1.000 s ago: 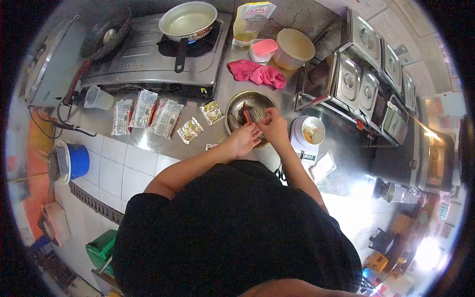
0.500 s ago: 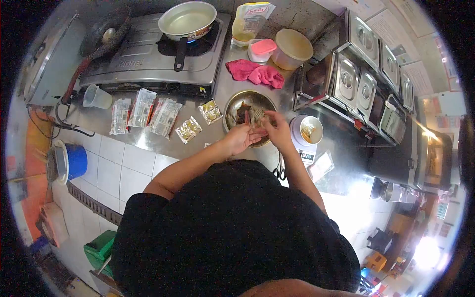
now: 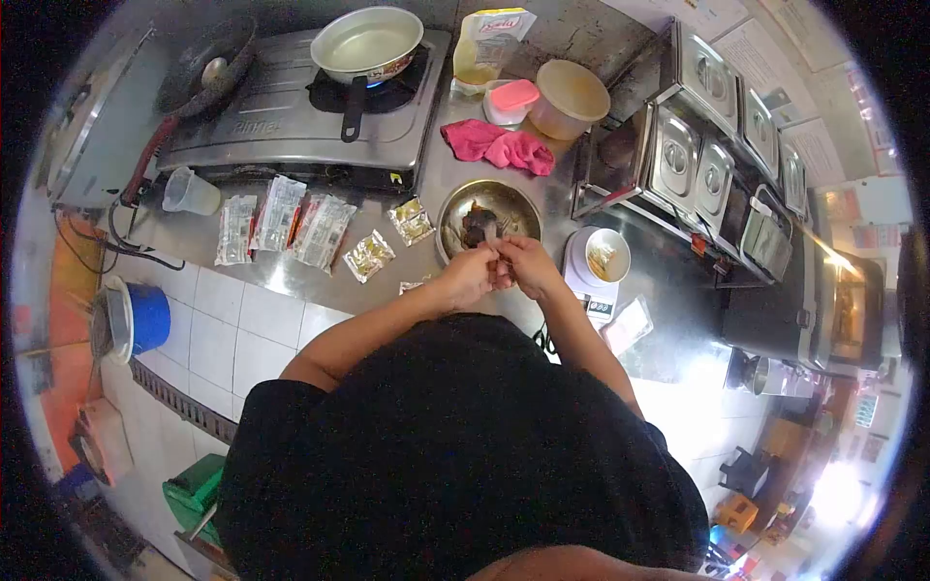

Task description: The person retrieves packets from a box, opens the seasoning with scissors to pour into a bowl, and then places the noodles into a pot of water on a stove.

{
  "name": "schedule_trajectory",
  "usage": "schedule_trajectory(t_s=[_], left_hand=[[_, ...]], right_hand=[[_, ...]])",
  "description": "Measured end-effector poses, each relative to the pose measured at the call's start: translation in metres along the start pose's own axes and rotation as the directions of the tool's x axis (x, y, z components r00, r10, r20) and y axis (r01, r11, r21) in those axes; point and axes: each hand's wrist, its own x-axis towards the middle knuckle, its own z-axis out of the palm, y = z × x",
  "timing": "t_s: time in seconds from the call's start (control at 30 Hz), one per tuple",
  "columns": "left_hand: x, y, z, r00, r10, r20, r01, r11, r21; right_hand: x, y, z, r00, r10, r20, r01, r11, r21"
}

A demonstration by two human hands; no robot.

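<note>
My left hand point(image 3: 467, 275) and my right hand point(image 3: 529, 263) meet over the near rim of a metal bowl point(image 3: 524, 204). The fingers of both are closed on what looks like a small translucent sachet point(image 3: 490, 231), mostly covered by them. Inside the bowl lies a dark brown paste-like mass point(image 3: 476, 222). To the right, a white bowl point(image 3: 608, 256) with something yellowish in it rests on a kitchen scale point(image 3: 600, 304). Gold foil sachets point(image 3: 369, 256) lie to the left.
A pan of liquid point(image 3: 368, 45) sits over a lit burner on the gas stove point(image 3: 262, 107). Several printed packets point(image 3: 281, 215) and a plastic cup point(image 3: 191, 192) line the counter. A pink cloth point(image 3: 499, 147) and tub point(image 3: 572, 99) lie beyond the bowl; lidded steel containers point(image 3: 675, 158) stand right.
My hands have drawn together and slightly nearer my body. My left palm, turned up and open before, is now closed, and the sachet is more hidden.
</note>
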Motion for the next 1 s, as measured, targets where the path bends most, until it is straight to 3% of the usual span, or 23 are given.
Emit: schedule_trajectory(t_s=[0.13, 0.2, 0.23, 0.3, 0.33, 0.4, 0.43, 0.5, 0.53, 0.6, 0.63, 0.7, 0.73, 0.8, 0.93, 1.0], left_hand=[[-0.016, 0.016, 0.018, 0.995, -0.097, 0.004, 0.096, 0.989, -0.111], [-0.008, 0.005, 0.010, 0.998, 0.043, -0.053, -0.041, 0.998, 0.045], [-0.005, 0.002, 0.006, 0.998, 0.043, -0.052, -0.041, 0.998, 0.046], [-0.002, 0.003, -0.003, 0.992, 0.113, -0.049, -0.099, 0.967, 0.235], [-0.001, 0.004, -0.006, 0.992, 0.116, -0.048, -0.102, 0.966, 0.236], [-0.001, 0.006, -0.008, 0.985, 0.169, -0.025, -0.133, 0.851, 0.509], [-0.001, 0.006, -0.007, 0.986, 0.167, -0.026, -0.131, 0.852, 0.508], [-0.007, 0.010, -0.002, 0.977, 0.199, -0.072, -0.067, 0.612, 0.788], [-0.010, 0.012, 0.003, 0.977, 0.198, -0.074, -0.064, 0.612, 0.788], [-0.013, 0.018, 0.013, 0.956, 0.292, -0.025, -0.063, 0.290, 0.955], [-0.011, 0.015, 0.009, 0.956, 0.291, -0.025, -0.063, 0.289, 0.955], [-0.002, 0.011, -0.002, 0.847, 0.463, 0.260, -0.213, -0.152, 0.965], [0.001, 0.010, -0.005, 0.848, 0.464, 0.258, -0.212, -0.150, 0.966], [0.003, 0.014, -0.006, 0.914, 0.315, 0.255, -0.186, -0.234, 0.954], [-0.003, 0.017, 0.002, 0.919, 0.311, 0.243, -0.173, -0.236, 0.956], [0.001, 0.017, -0.002, 0.941, 0.238, 0.242, -0.175, -0.273, 0.946]], right_hand=[[0.005, 0.006, -0.004, 1.000, 0.001, 0.007, -0.002, 0.995, 0.105], [0.010, 0.009, -0.001, 0.997, -0.064, -0.045, 0.062, 0.996, -0.058], [0.008, 0.008, 0.002, 0.997, -0.066, -0.045, 0.063, 0.996, -0.058], [0.001, 0.003, 0.008, 0.999, -0.007, 0.042, 0.002, 0.994, 0.105], [0.003, 0.005, 0.008, 0.999, -0.009, 0.044, 0.004, 0.995, 0.104], [0.007, 0.011, 0.006, 0.993, 0.027, 0.115, -0.035, 0.997, 0.064], [0.009, 0.013, 0.006, 0.993, 0.029, 0.114, -0.036, 0.997, 0.064], [0.012, 0.017, 0.007, 0.985, 0.054, 0.164, -0.082, 0.982, 0.169], [0.012, 0.019, 0.010, 0.985, 0.055, 0.165, -0.083, 0.982, 0.171], [0.011, 0.020, 0.018, 0.999, 0.036, 0.039, -0.045, 0.958, 0.282], [0.011, 0.019, 0.023, 0.999, 0.035, 0.038, -0.045, 0.958, 0.282], [0.010, 0.014, 0.029, 0.998, 0.039, -0.039, -0.020, 0.918, 0.396], [0.013, 0.016, 0.030, 0.998, 0.041, -0.039, -0.022, 0.918, 0.395], [0.023, 0.022, 0.026, 0.990, 0.107, -0.087, -0.050, 0.867, 0.496], [0.046, 0.041, 0.012, 0.994, 0.092, -0.054, -0.044, 0.813, 0.580], [0.054, 0.047, 0.011, 0.986, 0.102, -0.132, -0.002, 0.800, 0.599]])
